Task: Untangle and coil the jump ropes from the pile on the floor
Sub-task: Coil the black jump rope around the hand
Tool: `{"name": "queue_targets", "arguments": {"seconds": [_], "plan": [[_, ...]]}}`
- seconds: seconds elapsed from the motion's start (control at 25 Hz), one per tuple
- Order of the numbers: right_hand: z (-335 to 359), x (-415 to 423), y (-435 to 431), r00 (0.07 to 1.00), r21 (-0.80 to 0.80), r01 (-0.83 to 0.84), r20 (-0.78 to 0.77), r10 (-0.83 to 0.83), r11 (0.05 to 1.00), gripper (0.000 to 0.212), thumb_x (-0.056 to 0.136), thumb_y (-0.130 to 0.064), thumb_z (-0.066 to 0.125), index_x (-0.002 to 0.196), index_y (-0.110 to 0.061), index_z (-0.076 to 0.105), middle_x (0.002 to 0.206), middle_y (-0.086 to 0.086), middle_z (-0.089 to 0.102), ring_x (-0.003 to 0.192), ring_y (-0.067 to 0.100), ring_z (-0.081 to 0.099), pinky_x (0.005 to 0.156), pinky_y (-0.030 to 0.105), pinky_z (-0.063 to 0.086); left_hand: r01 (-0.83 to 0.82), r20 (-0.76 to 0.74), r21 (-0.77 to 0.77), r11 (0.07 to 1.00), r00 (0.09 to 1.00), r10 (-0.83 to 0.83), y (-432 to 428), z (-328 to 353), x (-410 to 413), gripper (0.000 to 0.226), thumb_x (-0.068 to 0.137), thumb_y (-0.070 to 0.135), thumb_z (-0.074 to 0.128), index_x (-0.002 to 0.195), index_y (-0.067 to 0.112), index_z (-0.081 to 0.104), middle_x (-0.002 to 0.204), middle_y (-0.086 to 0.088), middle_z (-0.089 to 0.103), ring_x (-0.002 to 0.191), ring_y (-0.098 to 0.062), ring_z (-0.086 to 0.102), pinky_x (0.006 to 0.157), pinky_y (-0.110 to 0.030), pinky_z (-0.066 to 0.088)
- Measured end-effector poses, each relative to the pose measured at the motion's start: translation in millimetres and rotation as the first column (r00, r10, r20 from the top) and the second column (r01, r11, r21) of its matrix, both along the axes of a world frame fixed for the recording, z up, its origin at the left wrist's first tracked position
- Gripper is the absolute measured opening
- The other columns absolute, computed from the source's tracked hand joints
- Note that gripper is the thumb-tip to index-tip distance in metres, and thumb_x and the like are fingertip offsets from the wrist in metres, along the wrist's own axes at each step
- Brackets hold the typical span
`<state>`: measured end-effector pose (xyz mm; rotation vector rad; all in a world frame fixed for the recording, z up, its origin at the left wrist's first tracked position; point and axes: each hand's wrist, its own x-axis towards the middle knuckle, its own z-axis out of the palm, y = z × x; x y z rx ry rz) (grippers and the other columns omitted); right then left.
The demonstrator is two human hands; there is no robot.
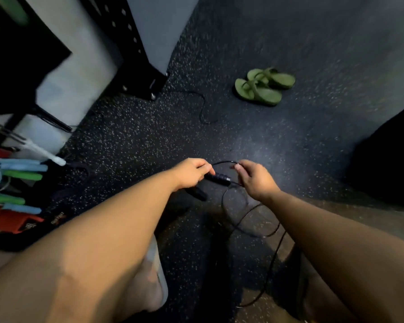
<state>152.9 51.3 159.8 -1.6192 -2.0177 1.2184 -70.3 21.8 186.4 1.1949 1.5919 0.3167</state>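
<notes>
My left hand [193, 171] grips the end of a black jump rope handle [218, 177] above the speckled floor. My right hand [254, 177] pinches the thin black cord [224, 162] that arcs out of that handle. From my right hand the cord drops in loose loops [257, 220] between my arms and trails down toward the bottom of the view. A second black handle [197, 193] shows just under my left wrist. Another thin black cord [203, 108] lies on the floor farther off.
A pair of green sandals [265, 86] sits on the floor ahead. A black rack post [135, 54] stands at the upper left. Coloured handles and gear [19, 173] are heaped at the left edge. A dark bulky object [387, 159] fills the right side.
</notes>
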Motion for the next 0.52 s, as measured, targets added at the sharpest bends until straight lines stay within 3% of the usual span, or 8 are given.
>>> {"name": "queue_targets", "arguments": {"seconds": [0.16,0.36,0.44,0.52], "plan": [[94.6,2.5,-2.7,0.963,0.105,0.147,-0.244,-0.118,0.984,0.023,0.101,-0.033,0.055,0.108,-0.017,0.070,0.068,-0.010,0.059,0.061,0.006,0.054,0.064,0.032,0.049,-0.029,0.124,0.103,0.994,0.992,0.016,-6.6,86.8,7.5,0.032,0.109,0.027,0.041,0.096,0.019,0.068,0.067,0.002,0.046,0.063,-0.014,0.043,0.065,-0.030,0.043],[202.4,24.1,-14.9,0.897,0.175,0.192,-0.429,-0.100,0.966,0.014,0.097,-0.027,0.062,0.095,-0.017,0.071,0.058,-0.018,0.058,0.053,-0.002,0.048,0.054,0.016,0.040,0.068,0.196,0.216,0.974,0.974,-0.112,-24.4,192.4,23.3,0.032,0.110,0.025,0.037,0.099,0.012,0.063,0.068,0.001,0.044,0.063,-0.014,0.040,0.065,-0.028,0.042],[232.6,27.9,-17.0,0.873,0.191,0.178,-0.483,-0.065,0.965,0.011,0.096,-0.025,0.065,0.094,-0.020,0.074,0.063,-0.018,0.063,0.057,-0.002,0.049,0.058,0.016,0.041,0.066,0.220,0.237,0.969,0.968,-0.120,-30.5,215.5,27.6,0.034,0.111,0.029,0.035,0.100,0.012,0.064,0.067,0.003,0.045,0.063,-0.014,0.039,0.064,-0.028,0.041],[252.3,29.0,-17.0,0.846,0.198,0.154,-0.533,-0.025,0.968,0.010,0.095,-0.022,0.067,0.096,-0.018,0.076,0.077,-0.001,0.070,0.063,0.005,0.052,0.066,0.024,0.044,0.014,0.307,0.245,0.969,0.947,-0.091,-35.1,229.9,37.4,0.039,0.111,0.033,0.033,0.101,0.011,0.064,0.064,0.005,0.046,0.060,-0.012,0.040,0.063,-0.028,0.042]]}}
